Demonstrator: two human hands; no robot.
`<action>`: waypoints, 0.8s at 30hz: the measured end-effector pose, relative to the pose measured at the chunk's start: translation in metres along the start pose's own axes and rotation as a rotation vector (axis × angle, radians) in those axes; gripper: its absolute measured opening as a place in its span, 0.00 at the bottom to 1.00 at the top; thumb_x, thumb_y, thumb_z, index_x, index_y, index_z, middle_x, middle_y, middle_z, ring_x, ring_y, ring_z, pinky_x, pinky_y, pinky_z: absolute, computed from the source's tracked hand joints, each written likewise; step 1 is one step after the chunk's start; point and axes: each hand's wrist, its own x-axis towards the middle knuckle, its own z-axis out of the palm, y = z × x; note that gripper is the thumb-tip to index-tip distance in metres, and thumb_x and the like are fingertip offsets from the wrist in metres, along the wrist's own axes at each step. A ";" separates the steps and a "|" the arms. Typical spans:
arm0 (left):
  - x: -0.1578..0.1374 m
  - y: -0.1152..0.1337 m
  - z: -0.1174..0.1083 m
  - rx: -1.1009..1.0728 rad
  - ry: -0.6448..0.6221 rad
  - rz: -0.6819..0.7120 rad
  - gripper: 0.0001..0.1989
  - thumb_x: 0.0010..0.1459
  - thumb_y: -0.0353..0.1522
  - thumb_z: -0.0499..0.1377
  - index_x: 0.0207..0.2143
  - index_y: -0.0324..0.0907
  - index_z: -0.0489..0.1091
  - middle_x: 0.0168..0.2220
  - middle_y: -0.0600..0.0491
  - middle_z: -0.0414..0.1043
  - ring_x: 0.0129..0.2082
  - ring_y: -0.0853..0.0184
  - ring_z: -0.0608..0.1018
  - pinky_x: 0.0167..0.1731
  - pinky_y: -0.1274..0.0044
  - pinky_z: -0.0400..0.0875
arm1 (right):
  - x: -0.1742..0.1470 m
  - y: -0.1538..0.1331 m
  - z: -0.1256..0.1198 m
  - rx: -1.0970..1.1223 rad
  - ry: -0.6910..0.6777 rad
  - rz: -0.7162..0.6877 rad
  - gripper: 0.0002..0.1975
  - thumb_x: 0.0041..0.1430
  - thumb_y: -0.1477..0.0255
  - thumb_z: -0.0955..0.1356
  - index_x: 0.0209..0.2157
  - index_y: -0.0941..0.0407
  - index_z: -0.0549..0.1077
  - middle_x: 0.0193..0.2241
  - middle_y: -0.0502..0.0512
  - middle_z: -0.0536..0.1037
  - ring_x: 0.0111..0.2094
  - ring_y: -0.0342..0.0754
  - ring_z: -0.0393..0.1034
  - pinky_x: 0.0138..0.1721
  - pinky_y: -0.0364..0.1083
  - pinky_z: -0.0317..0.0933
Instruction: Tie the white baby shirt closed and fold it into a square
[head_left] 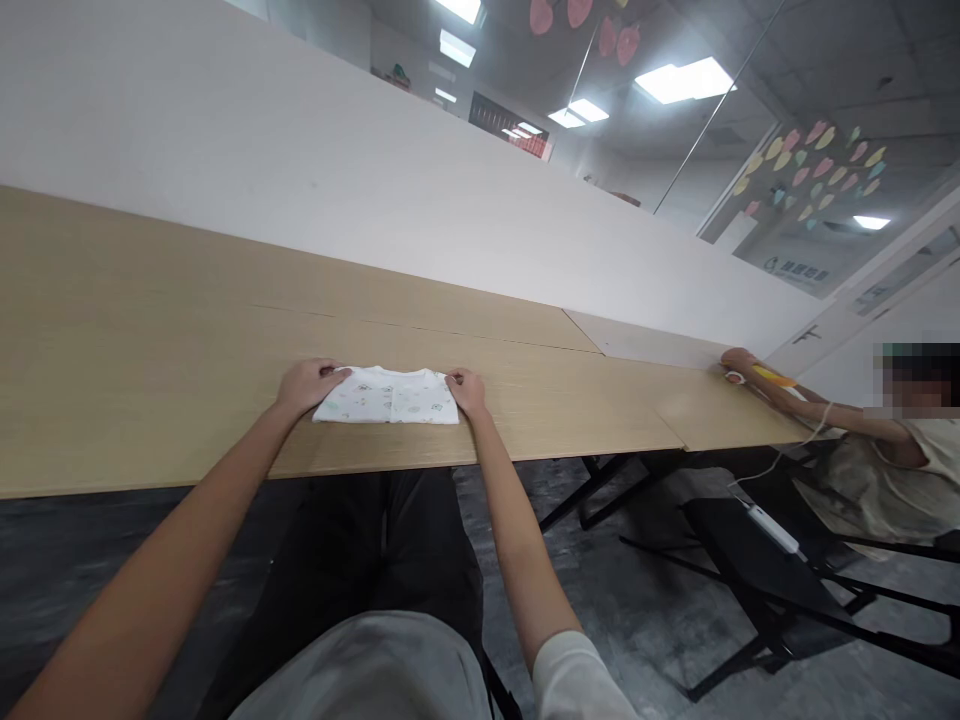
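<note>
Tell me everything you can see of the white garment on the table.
The white garment is soft-looking fabric with a scattered print of small, mostly dark and greenish motifs too small to identify. It looks folded into a wide, low shape, with a shallow dip like a neckline along its far edge and a vertical line near the middle. It lies flat on the table, with the left hand and right hand at its far corners.
</note>
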 end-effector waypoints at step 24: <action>-0.001 0.002 -0.003 0.014 -0.013 -0.006 0.27 0.55 0.49 0.51 0.45 0.41 0.77 0.44 0.45 0.78 0.43 0.54 0.76 0.38 0.72 0.65 | 0.000 0.000 0.001 -0.005 0.005 0.005 0.09 0.63 0.73 0.67 0.40 0.57 0.79 0.42 0.58 0.82 0.42 0.48 0.76 0.46 0.43 0.65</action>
